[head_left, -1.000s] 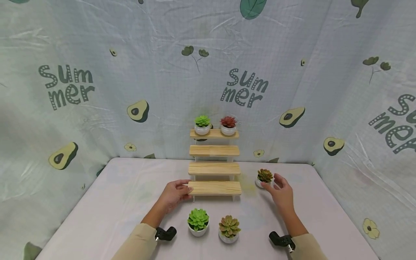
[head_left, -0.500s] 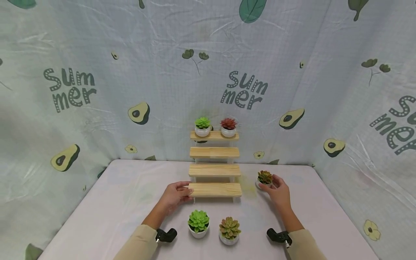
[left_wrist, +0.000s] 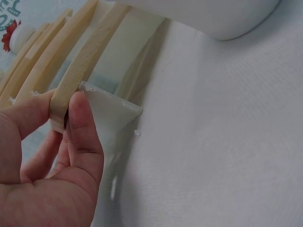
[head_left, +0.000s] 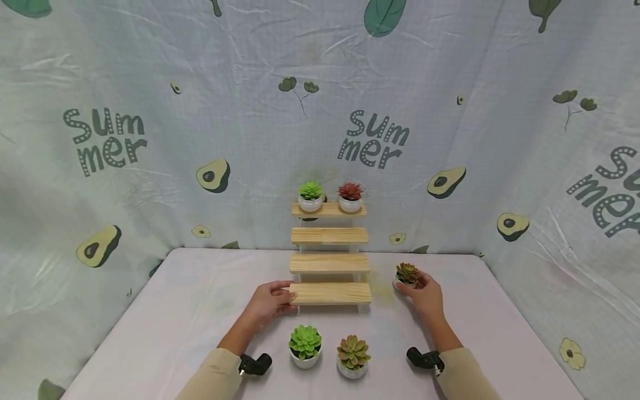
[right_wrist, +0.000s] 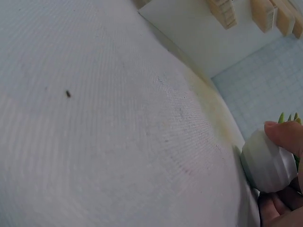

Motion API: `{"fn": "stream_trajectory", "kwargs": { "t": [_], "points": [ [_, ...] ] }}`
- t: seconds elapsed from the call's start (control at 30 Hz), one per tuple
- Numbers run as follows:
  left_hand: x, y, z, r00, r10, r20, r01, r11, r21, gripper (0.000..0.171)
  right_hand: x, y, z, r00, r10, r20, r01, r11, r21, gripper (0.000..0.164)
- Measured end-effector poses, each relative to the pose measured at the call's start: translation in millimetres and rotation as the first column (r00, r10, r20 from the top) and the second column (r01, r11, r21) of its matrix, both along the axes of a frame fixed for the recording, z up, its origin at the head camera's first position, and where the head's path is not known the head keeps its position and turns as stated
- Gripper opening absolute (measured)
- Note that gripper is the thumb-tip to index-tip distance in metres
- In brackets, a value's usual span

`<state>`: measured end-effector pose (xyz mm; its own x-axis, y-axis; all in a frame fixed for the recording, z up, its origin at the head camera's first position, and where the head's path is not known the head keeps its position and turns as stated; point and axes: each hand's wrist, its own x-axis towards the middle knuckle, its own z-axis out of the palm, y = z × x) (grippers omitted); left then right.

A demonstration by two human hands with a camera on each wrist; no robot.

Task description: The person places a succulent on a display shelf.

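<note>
My left hand (head_left: 268, 304) pinches the left end of the lowest board (head_left: 331, 294) of a four-step wooden shelf stand. In the left wrist view, thumb and fingers lie on opposite faces of that board (left_wrist: 87, 61). To the stand's right, my right hand (head_left: 428, 296) holds a small potted succulent (head_left: 407, 273) with brownish-green leaves. The right wrist view shows its white ribbed pot (right_wrist: 267, 163) with my thumb (right_wrist: 286, 136) on the upper side and fingers below, close to the tablecloth. Its leaves are mostly hidden there.
A bright green succulent (head_left: 311, 196) and a red one (head_left: 350, 197) stand on the top board. In front of the stand sit another green succulent (head_left: 305, 346) and a reddish-green one (head_left: 353, 356). A printed curtain (head_left: 240, 133) hangs behind the white-covered table (head_left: 200, 311).
My right hand's fingers have closed in from the right around the succulent's pot, and the forearm has shifted slightly left. The left hand keeps its hold on the board. The head view tilted slightly.
</note>
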<state>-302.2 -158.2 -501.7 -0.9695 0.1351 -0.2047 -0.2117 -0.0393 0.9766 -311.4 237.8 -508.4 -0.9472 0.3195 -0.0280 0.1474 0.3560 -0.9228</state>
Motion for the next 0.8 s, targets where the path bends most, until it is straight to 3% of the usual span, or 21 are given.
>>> {"fn": "stream_trajectory", "kwargs": {
  "t": [0.33,0.8],
  "points": [
    [0.7,0.1,-0.9,1.000,0.001,0.004,-0.001,1.000,-0.002,0.042,0.0,-0.2,-4.9,1.000,-0.030,0.005,0.030,0.997,0.078,0.079],
    [0.6,1.8,-0.3,1.000,0.021,0.018,-0.021,1.000,-0.007,0.042,1.1,1.0,-4.4,0.999,-0.032,0.030,0.030,0.997,0.068,0.080]
  ]
}}
